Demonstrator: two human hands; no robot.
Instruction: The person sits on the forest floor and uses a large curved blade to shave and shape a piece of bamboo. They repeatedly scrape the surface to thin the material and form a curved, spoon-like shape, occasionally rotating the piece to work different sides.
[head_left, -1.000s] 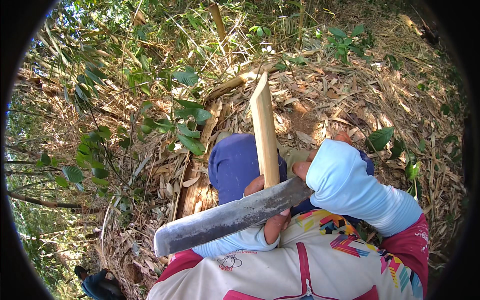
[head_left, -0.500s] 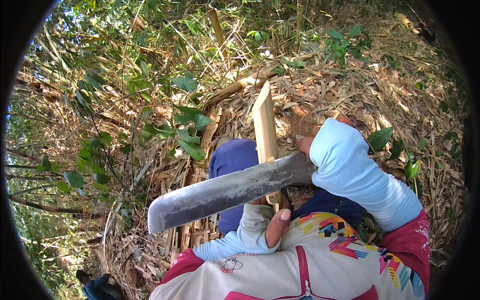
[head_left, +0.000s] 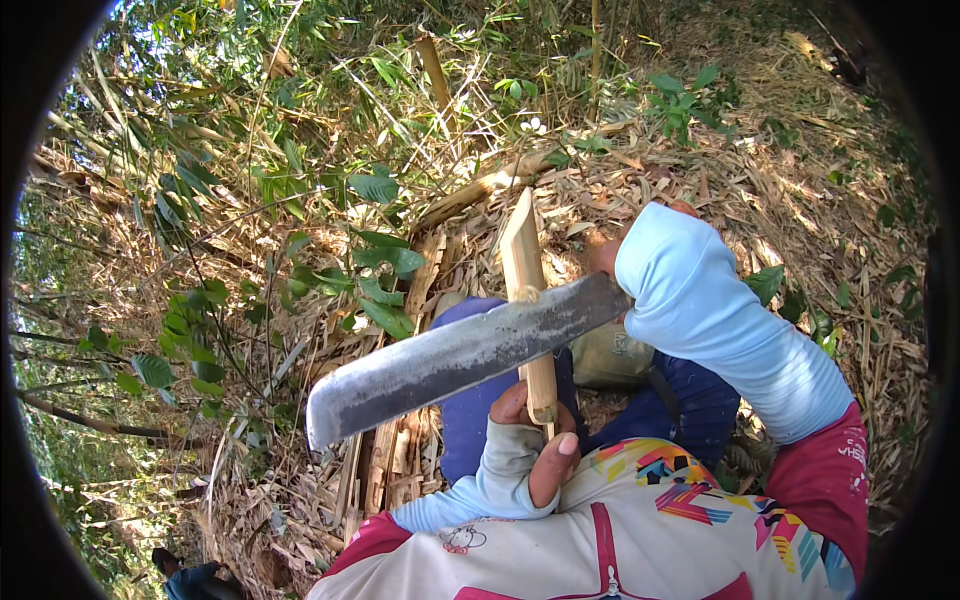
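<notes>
A pale bamboo piece (head_left: pixel 522 248) with a slanted far end points away from me, its near end in my left hand (head_left: pixel 545 450). The fingers of that hand wrap round it, thumb toward my chest. My right hand (head_left: pixel 604 258), mostly covered by a light blue sleeve, is closed at the right end of a machete (head_left: pixel 450 360); the handle is hidden. The broad, dark-stained blade lies crosswise over the bamboo and reaches down to the left. A small pale curl of shaving (head_left: pixel 526 294) sits at the blade's upper edge.
My legs in blue trousers (head_left: pixel 470 415) are under the work, with an olive shoe (head_left: pixel 612 358) between them. Dry bamboo leaves and strips (head_left: pixel 400 450) cover the ground. Leafy stems (head_left: pixel 385 265) rise at the left, a log (head_left: pixel 480 190) lies ahead. Someone's dark-clad leg (head_left: pixel 200 580) shows at lower left.
The machete has slid away from me along the bamboo, toward its slanted end, with my right hand moving the same way. More of the bamboo's near part now shows below the blade.
</notes>
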